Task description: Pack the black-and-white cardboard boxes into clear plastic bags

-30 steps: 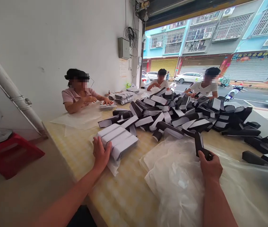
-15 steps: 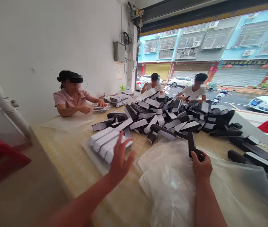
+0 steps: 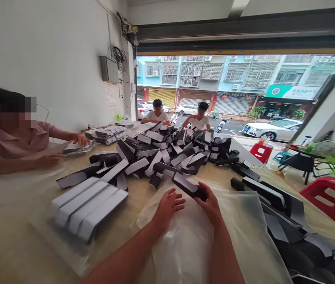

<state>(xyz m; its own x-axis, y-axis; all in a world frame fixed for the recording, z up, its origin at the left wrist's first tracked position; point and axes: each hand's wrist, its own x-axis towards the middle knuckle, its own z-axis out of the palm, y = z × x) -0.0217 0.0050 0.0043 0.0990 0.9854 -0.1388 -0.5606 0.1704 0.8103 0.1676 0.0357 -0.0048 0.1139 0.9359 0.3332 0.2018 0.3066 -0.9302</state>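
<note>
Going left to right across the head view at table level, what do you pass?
Co-worker in a pink shirt → stack of white boxes → left hand → black box → right hand → loose black boxes → red plastic stool

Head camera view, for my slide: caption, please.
Right hand holds a black box above a plastic sheet, left hand beside it.
</note>
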